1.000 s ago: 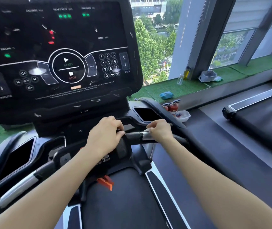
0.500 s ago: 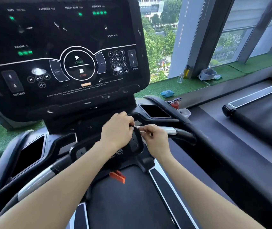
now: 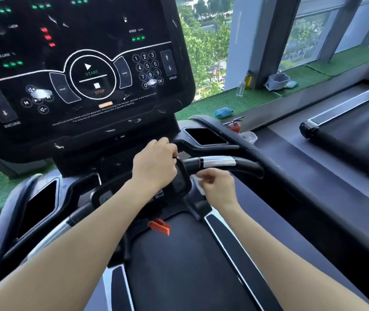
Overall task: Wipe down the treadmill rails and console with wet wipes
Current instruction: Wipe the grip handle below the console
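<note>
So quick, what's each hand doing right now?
Left hand: curled round the black centre control pod.
Right hand: pinching a crumpled white wet wipe.

My left arm reaches forward from the lower left, bare to the wrist, and my left hand (image 3: 156,163) sits knuckles up with its fingers curled down over the front. My right arm comes in from the lower right, and my right hand (image 3: 216,184) hangs lower, just beside the left, fingers bent and pinching a white wipe (image 3: 198,185).
</note>
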`<act>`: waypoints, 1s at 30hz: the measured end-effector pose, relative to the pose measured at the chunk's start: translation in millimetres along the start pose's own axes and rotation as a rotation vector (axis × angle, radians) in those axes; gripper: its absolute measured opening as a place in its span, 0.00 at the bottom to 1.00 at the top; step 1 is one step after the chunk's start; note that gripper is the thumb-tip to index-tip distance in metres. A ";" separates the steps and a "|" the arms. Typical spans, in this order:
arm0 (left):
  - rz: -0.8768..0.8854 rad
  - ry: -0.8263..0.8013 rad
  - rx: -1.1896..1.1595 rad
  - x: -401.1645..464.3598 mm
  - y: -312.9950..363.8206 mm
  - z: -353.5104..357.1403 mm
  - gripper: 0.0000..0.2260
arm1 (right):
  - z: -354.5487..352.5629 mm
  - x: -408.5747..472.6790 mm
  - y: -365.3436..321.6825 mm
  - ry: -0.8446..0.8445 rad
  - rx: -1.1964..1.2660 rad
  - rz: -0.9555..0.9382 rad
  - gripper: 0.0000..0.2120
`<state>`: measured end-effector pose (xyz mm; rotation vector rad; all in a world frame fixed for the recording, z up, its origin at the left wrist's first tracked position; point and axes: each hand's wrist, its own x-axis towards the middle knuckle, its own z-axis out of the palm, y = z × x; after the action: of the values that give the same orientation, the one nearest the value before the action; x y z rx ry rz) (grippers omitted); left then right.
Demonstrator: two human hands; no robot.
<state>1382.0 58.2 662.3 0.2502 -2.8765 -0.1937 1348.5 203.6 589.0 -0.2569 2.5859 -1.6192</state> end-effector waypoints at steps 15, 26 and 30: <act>-0.145 -0.044 0.028 -1.6 12.8 -3.7 0.08 | -11.1 -7.3 7.6 -0.130 0.094 0.073 0.06; -0.523 0.191 -0.818 -52.6 5.5 -17.0 0.11 | -7.5 -5.3 -77.2 -0.451 0.660 0.040 0.10; -0.681 0.099 -1.361 -81.3 -20.2 -32.8 0.09 | 17.5 -26.0 -97.4 -0.529 0.699 0.033 0.07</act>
<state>1471.2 50.0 671.8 0.8350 -1.8225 -1.9663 1386.4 151.3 668.3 -0.4914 1.5379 -1.9806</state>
